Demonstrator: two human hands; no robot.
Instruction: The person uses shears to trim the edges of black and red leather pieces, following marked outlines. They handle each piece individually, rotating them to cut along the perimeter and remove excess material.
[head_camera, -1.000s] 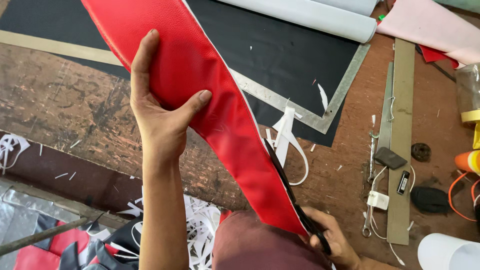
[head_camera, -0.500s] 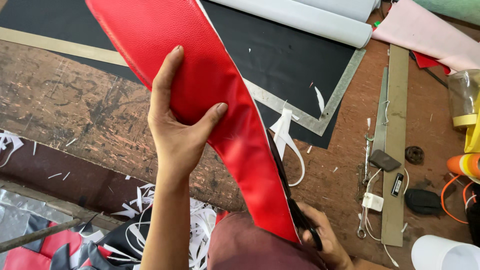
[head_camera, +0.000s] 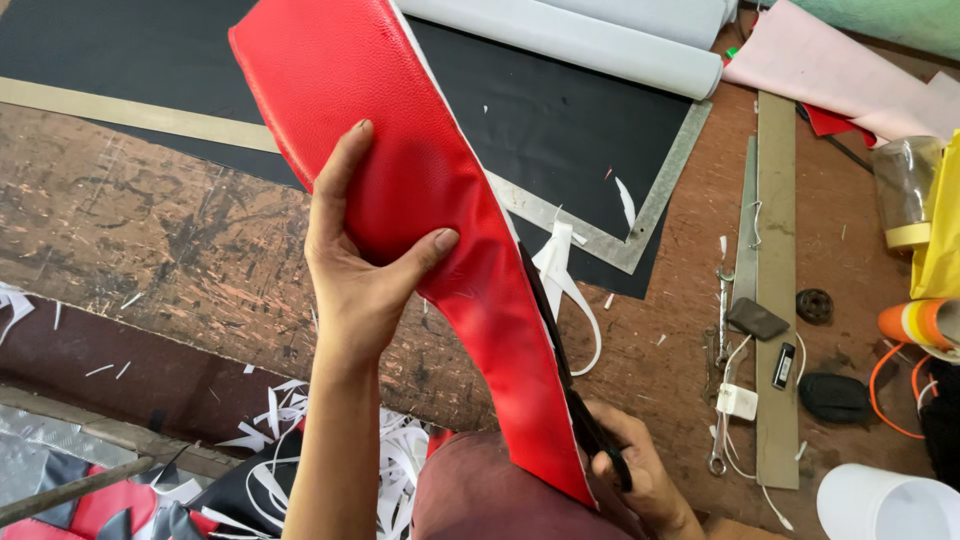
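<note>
From the head view we see our left hand (head_camera: 365, 265) raised, thumb pinching the red leatherette strip (head_camera: 420, 190) over the black mat (head_camera: 560, 110); our right hand (head_camera: 635, 475), below that mat, curls closed on black scissors (head_camera: 565, 375) along the strip's white edge; the strip is grained, glossy, tapering downward.

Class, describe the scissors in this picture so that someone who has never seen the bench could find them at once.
Start at the long red leather strip held over the worn wooden bench. Follow its right edge down to the right hand near the bottom. The black scissors there run along that edge, the only dark blades touching the red.
</note>
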